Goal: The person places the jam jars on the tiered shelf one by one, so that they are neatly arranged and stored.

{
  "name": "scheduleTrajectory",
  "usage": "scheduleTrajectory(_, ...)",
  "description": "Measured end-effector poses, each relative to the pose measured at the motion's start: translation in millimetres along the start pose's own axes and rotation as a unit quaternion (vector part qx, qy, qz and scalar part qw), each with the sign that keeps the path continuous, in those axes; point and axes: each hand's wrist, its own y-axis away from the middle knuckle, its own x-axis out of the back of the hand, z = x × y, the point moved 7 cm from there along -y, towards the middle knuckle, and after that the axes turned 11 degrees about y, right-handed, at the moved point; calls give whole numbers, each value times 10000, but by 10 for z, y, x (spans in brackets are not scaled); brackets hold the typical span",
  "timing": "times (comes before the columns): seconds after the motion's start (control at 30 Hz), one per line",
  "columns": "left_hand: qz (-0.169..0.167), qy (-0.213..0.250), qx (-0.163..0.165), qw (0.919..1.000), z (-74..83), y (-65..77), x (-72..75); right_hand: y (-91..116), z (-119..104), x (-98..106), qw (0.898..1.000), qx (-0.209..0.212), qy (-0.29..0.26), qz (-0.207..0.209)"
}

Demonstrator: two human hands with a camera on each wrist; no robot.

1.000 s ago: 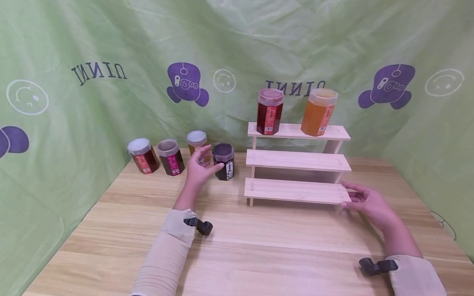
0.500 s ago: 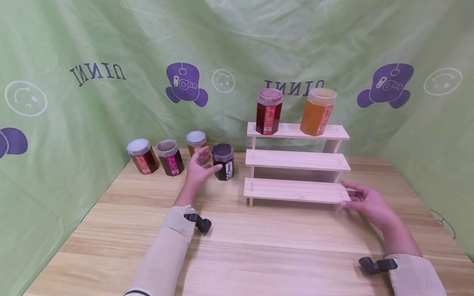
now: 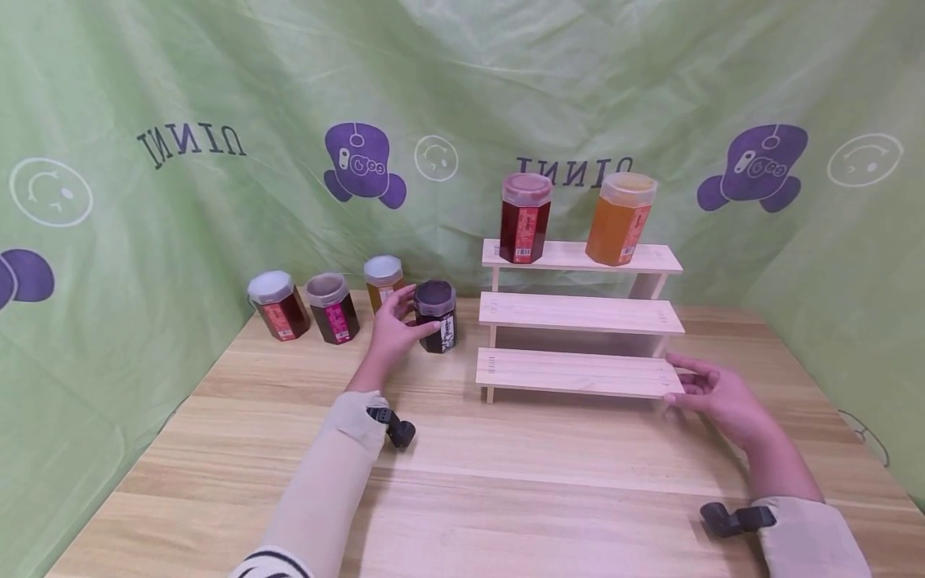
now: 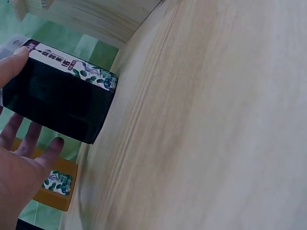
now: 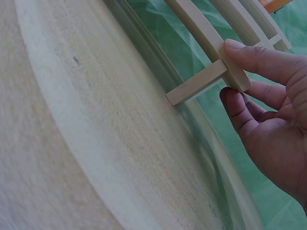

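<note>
Mid-frame, the left grip (image 3: pixel 393 327) is spread apart around a dark faceted jar (image 3: pixel 431 315); beyond a gap, the right grip (image 3: pixel 726 404) pinches the wooden rack (image 3: pixel 571 372) at its lower-right edge.

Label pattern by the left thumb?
The label has leafy green and purple print; best in left wrist view.

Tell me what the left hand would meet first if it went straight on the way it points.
The left hand would most likely meet the dark jar, which stands at the opening between thumb and fingers; whether they touch it is hard to tell.
</note>
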Motion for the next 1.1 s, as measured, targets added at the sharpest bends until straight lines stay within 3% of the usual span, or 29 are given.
scheduleTrajectory(0.67,338,-468,-83,9983,19,-5,-39,11,-23,-1,10000,-27,56,-12)
scheduleTrajectory(1.1,380,-520,-131,9978,83,112,10,26,-66,-3,9998,-96,189,6)
